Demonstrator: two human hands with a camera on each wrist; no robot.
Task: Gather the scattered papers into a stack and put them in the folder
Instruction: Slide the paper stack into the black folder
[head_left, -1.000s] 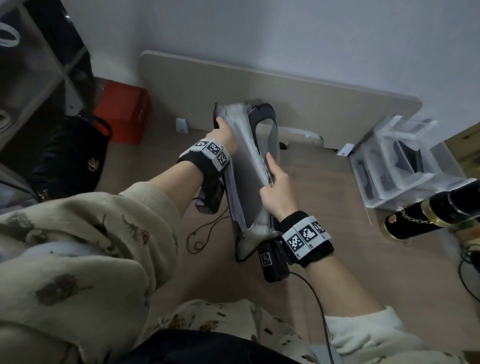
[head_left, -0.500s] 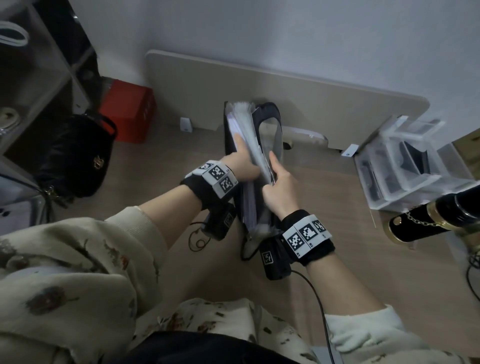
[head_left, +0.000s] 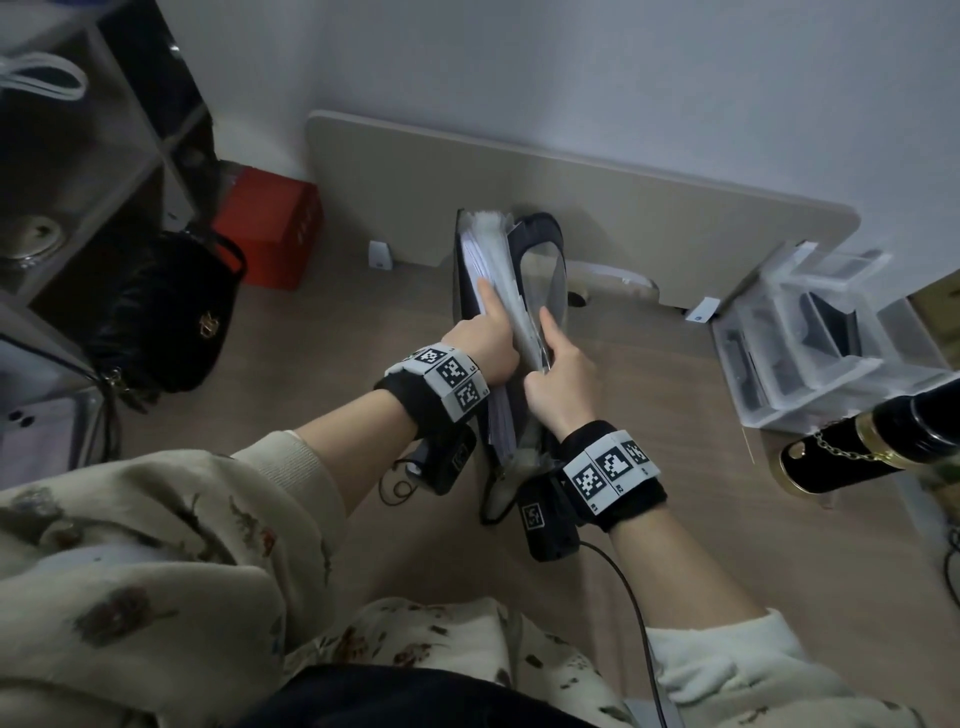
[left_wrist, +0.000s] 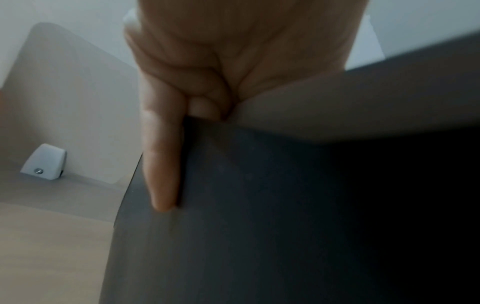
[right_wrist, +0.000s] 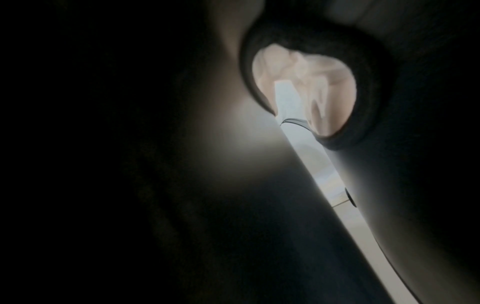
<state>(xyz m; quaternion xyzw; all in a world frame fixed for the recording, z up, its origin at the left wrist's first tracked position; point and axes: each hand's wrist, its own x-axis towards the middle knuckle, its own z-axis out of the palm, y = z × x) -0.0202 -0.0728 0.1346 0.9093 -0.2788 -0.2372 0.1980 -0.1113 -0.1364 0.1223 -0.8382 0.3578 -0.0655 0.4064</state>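
Observation:
A dark grey folder (head_left: 540, 270) stands on edge over the wooden desk (head_left: 675, 519), with its mouth pointing away from me. A thick stack of white papers (head_left: 488, 244) sits between its covers. My left hand (head_left: 485, 338) pinches the left cover and the stack, one digit lying flat on the papers. In the left wrist view a finger (left_wrist: 161, 164) lies along the outer cover (left_wrist: 259, 216). My right hand (head_left: 558, 374) grips the right cover, the one with the clear window. The right wrist view is mostly dark, and its fingers (right_wrist: 298, 78) show through a rounded opening in the folder (right_wrist: 259, 205).
A beige back panel (head_left: 597, 197) with a white bracket (head_left: 381, 255) closes the desk's far side. A red box (head_left: 265, 234) and a black handbag (head_left: 161, 312) sit at the left. At the right are clear plastic drawers (head_left: 810, 332) and a black and gold cylinder (head_left: 857, 447).
My left hand has slid from the folder's far end back toward me along the stack. The right hand has kept its grip, and the folder stands a little more upright.

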